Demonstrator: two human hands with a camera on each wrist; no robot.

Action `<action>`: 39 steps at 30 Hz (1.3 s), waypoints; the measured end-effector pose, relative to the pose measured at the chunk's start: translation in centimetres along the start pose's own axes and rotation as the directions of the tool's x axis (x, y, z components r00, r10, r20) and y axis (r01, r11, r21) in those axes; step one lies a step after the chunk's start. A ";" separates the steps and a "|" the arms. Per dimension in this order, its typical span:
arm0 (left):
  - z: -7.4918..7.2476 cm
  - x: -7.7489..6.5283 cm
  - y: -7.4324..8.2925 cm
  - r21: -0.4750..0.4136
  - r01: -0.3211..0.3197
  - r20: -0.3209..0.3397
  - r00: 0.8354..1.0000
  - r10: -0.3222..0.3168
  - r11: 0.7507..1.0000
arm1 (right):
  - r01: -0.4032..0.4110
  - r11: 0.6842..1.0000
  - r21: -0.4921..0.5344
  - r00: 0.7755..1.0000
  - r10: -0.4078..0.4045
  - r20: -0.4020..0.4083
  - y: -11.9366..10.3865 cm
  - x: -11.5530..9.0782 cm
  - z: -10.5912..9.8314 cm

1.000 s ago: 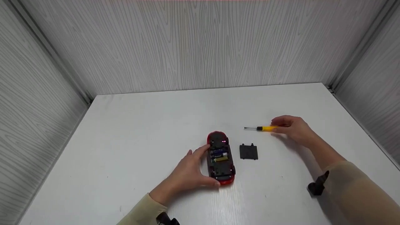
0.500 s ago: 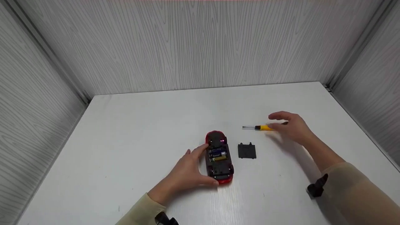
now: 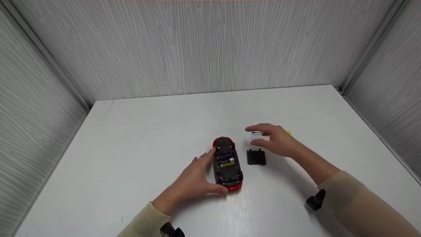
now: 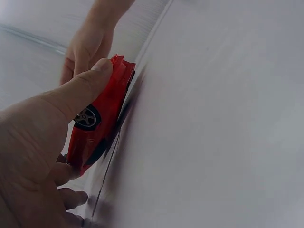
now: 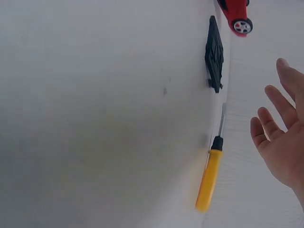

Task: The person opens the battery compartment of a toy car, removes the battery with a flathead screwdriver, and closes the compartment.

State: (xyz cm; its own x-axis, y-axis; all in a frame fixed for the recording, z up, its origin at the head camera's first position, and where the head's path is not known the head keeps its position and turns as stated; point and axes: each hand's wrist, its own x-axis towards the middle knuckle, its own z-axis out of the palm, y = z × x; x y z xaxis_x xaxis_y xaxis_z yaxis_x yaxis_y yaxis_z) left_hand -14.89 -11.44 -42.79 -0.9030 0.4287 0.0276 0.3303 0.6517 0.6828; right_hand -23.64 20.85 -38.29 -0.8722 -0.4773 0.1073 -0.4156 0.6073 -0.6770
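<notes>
A red toy car (image 3: pixel 228 174) lies upside down on the white table, its battery compartment uncovered and several batteries (image 3: pixel 227 160) inside. My left hand (image 3: pixel 192 184) grips it from the left, thumb at the near end and fingertips at the far end. To its right lies the black battery cover (image 3: pixel 256 157). My right hand (image 3: pixel 278 141) hovers beyond the cover, fingers spread and holding nothing. Below it rests a yellow-handled screwdriver (image 5: pixel 209 180), partly hidden by that hand in the head view but whole in the right wrist view.
The white table (image 3: pixel 148 131) meets a wood-grain panel (image 3: pixel 210 49) at its back. Similar panels rise on the left and right sides. A black wrist mount (image 3: pixel 315 199) sits on the right sleeve, and another (image 3: pixel 171 229) on the left.
My right hand has let go of the screwdriver handle and moved left, close to the battery cover. The left hand stays on the toy car; the whole head view has shifted slightly.
</notes>
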 end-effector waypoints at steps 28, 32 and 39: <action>-2.2 -3.6 1.5 0.486 -0.416 0.310 0.904 0.293 0.769 | 0.219 0.947 -0.233 0.954 -0.157 0.257 -2.0 1.2 3.8; -2.1 -3.7 1.4 0.514 -0.424 0.298 0.903 0.308 0.746 | 0.235 0.937 -0.259 0.948 -0.162 0.274 -1.9 1.1 3.9; -2.3 -3.9 1.4 0.534 -0.412 0.282 0.910 0.305 0.738 | 0.213 0.940 -0.267 0.951 -0.137 0.278 -2.0 0.9 3.4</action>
State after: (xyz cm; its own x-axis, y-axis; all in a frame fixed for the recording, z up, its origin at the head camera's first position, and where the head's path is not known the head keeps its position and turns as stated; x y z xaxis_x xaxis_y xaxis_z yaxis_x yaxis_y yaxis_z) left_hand -11.51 -13.67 -40.30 -0.6436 0.7649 0.0273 0.7629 0.6382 0.1031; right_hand -22.68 17.08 -39.32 -0.7006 -0.7135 -0.0075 -0.6456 0.6383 -0.4192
